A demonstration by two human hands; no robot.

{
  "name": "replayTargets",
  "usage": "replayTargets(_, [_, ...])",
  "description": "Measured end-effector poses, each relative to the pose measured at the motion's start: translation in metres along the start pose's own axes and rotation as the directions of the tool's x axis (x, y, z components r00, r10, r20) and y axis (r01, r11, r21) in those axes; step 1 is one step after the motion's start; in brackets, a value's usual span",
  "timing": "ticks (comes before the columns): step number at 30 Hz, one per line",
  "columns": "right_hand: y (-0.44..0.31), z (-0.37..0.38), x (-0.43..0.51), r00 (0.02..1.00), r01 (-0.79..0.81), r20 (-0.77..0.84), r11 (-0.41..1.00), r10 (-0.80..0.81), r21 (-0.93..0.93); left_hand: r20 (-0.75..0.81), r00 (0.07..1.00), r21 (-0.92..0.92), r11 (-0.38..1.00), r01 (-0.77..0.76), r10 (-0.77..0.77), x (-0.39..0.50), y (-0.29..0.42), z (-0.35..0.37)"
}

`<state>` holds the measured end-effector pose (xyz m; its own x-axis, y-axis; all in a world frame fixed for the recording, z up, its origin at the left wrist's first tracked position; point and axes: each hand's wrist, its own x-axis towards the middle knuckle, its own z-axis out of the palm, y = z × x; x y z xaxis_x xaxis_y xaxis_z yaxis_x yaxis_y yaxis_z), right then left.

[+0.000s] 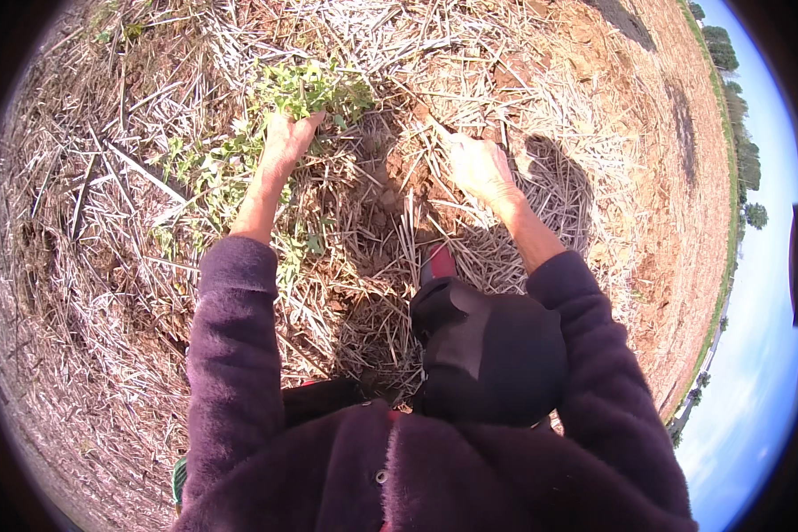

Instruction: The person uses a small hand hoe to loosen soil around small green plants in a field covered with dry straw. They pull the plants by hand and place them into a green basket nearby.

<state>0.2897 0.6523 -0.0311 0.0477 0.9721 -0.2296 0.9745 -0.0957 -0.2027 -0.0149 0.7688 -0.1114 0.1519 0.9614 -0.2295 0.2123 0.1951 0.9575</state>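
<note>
My left hand [291, 136] is closed on the stems of a leafy green plant [309, 86] at the upper middle. More green stems [223, 163] trail over the straw to the left of my left forearm. My right hand [479, 165] is curled around a thin brownish handle or stick [437, 125] that points up and left towards the soil; its far end cannot be made out. Bare brown soil [392, 179] shows through the straw between my two hands.
Dry straw [139, 266] covers much of the ground. My shoe [441, 261] and bent knee [492, 352] are below my hands. A green object [179, 479] shows at the lower left. Trees [748, 163] line the field's edge at the right.
</note>
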Motion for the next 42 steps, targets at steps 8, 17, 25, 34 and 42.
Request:
replayTargets(8, [-0.020,-0.036,0.007,0.999,-0.022,0.026,0.989,0.018,0.145,-0.034,0.999,-0.181,0.982,-0.044,0.039,-0.029,0.051,-0.005])
replayTargets(17, [0.014,0.021,0.043,0.996,-0.090,0.025,0.983,0.087,0.160,0.195,0.980,-0.339,0.940,0.042,0.026,0.009,0.037,0.003])
replayTargets(25, [0.035,0.029,0.016,0.988,-0.028,-0.133,0.935,0.080,0.354,-0.060,0.995,0.070,0.994,0.086,-0.082,0.008,0.108,0.003])
replayTargets(34, [0.040,0.053,0.009,0.961,0.141,-0.272,0.938,-0.052,0.317,-0.318,0.947,0.176,0.984,0.019,0.039,0.042,0.068,-0.025])
replayTargets(42, [0.080,0.105,-0.009,0.924,0.169,-0.376,0.808,0.069,0.564,-0.320,0.947,0.045,0.999,-0.012,0.026,0.062,0.076,-0.018])
